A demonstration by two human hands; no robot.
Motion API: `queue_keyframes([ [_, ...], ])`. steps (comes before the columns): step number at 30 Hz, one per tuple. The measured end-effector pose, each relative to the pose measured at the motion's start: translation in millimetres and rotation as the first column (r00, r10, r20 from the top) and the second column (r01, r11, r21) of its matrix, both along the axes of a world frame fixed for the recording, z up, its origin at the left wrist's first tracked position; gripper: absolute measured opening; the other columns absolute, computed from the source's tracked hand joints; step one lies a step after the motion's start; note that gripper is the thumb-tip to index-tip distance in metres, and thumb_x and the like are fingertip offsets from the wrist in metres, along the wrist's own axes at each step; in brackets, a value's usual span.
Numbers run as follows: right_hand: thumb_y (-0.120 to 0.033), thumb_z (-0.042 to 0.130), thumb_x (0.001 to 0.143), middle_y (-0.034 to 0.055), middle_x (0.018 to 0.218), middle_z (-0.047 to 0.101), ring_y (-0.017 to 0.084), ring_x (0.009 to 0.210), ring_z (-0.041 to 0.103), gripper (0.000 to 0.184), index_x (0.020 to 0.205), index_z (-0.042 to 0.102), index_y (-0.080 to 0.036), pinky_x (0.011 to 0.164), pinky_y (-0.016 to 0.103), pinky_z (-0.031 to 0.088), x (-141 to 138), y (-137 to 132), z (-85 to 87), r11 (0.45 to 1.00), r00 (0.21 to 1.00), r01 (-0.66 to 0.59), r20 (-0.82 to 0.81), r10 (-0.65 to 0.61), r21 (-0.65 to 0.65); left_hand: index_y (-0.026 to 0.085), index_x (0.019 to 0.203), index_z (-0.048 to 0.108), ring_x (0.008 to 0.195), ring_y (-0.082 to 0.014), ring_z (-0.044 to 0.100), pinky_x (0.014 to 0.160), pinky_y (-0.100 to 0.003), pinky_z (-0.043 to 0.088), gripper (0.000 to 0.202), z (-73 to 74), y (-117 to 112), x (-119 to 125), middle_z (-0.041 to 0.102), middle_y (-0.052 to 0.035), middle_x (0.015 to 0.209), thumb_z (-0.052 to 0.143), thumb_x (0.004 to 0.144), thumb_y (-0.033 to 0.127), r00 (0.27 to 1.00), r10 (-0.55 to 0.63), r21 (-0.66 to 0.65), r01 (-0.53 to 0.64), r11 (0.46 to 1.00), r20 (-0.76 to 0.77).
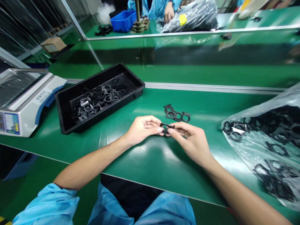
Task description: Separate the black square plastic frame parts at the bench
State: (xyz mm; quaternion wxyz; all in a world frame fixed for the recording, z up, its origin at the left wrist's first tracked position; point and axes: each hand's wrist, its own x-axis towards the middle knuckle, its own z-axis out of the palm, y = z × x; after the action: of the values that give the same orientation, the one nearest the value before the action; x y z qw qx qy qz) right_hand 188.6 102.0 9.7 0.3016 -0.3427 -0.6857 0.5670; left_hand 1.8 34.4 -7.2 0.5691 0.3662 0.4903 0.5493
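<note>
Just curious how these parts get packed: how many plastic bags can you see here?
2. One plastic bag lies on the green bench at the right, holding black parts; another plastic bag sits on the far bench by a co-worker's hand. Others may be hidden.

L hand (142,130), R hand (191,144) w/ frame (167,127)

Left: a digital scale (23,103) at the edge of the green workbench (201,106)
Far bench: a blue crate (123,21), and a bulging plastic bag (199,18) with a yellow label (182,19)
Beyond: a co-worker's hand (169,12) just beside that bag
Far left: a cardboard box (53,44)
</note>
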Motion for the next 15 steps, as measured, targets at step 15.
queue_keyframes([
  [15,-0.050,0.091,0.064,0.0043,0.076,0.078,0.017,0.065,0.070,0.038,0.082,0.079,-0.019,0.068,0.031,0.061,-3.7,2.9,1.1,0.944,0.991,0.005,-0.122,-0.047,-0.330,0.011,0.082,0.068,0.062,-0.0141,0.073,0.066,-0.025,0.057,0.041,6.9,-0.9,-0.2,0.072,-0.0021,0.070,0.094,0.065,0.040,0.996,-0.027,-0.038,0.030,0.999,0.082],
])
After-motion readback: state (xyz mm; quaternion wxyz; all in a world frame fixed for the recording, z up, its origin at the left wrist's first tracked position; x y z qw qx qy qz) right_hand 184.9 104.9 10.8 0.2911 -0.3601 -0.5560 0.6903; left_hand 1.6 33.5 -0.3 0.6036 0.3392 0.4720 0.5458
